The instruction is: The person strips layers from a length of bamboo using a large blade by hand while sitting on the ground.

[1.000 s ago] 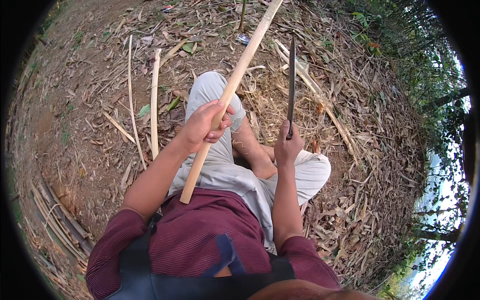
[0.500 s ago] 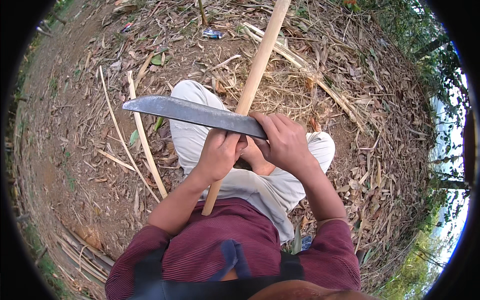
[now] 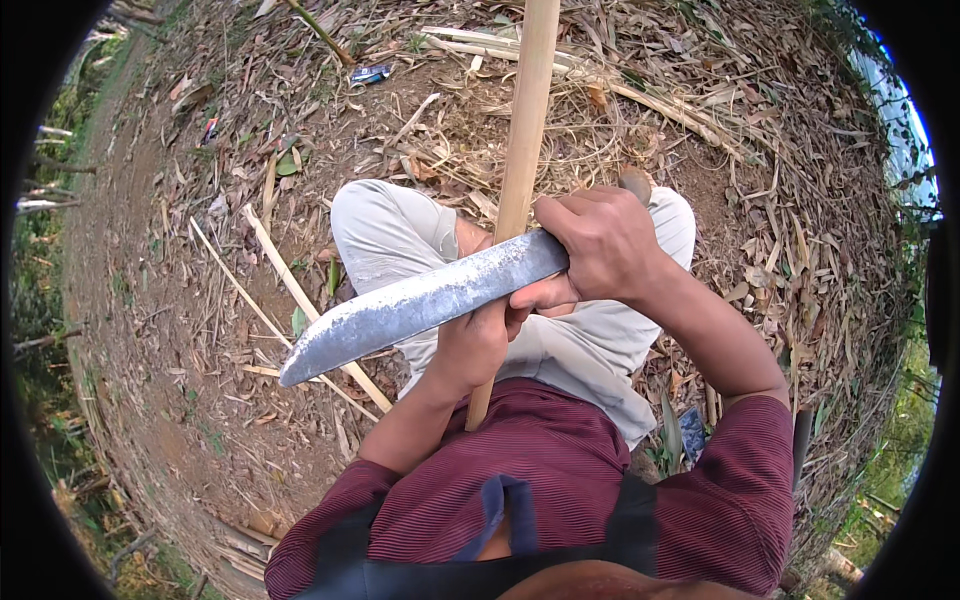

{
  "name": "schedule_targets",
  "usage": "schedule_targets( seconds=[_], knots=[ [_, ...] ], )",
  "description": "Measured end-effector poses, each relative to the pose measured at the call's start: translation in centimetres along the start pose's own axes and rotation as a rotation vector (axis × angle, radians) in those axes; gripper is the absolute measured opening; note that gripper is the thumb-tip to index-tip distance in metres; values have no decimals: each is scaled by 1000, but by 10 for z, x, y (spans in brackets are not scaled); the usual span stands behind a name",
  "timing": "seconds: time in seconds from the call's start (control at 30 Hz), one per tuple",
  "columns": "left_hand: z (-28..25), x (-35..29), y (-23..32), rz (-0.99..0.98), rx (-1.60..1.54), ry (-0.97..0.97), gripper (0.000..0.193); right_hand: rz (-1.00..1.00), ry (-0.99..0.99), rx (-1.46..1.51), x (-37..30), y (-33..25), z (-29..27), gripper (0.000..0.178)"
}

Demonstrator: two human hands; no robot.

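A long machete (image 3: 425, 298) with a worn grey blade lies across a pale, smooth wooden pole (image 3: 528, 120). My right hand (image 3: 612, 245) is closed round the machete at its handle end, and the butt of the handle shows past the knuckles. The blade slants down to the left, its broad flat face turned up. Under the blade, my left hand (image 3: 470, 350) is wrapped round the pole; its fingers are partly hidden. The pole's near end rests against my shirt (image 3: 520, 430), and its far end leaves the top of the view.
Light trousers (image 3: 390, 230) cover my crossed legs. Split wood strips (image 3: 290, 275) lie on the ground at left, with more strips (image 3: 660, 100) and curled shavings ahead. Dry leaves, a blue wrapper (image 3: 370, 75) and a leaning thin stem (image 3: 318, 30) are around them.
The machete's tip has swung nearer to me and its flat face has turned up. My right hand has shifted right and slightly farther away. The pole stands more upright in view.
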State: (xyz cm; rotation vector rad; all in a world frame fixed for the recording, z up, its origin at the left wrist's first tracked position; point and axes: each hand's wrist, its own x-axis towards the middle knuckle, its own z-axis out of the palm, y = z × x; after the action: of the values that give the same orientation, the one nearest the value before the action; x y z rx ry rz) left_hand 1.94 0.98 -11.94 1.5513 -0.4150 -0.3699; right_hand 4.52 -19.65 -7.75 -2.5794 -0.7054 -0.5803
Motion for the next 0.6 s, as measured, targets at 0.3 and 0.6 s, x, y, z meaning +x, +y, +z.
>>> schedule_targets(
  seconds=[0.3, 0.6],
  knots=[
    [15, 5, 12, 29, 202, 1, 28, -31, 151, -81, -11, 11, -1, 76],
    [9, 29, 51, -227, -399, -7, 32, 753, 164, -43, -30, 78, -47, 79]
  ],
)
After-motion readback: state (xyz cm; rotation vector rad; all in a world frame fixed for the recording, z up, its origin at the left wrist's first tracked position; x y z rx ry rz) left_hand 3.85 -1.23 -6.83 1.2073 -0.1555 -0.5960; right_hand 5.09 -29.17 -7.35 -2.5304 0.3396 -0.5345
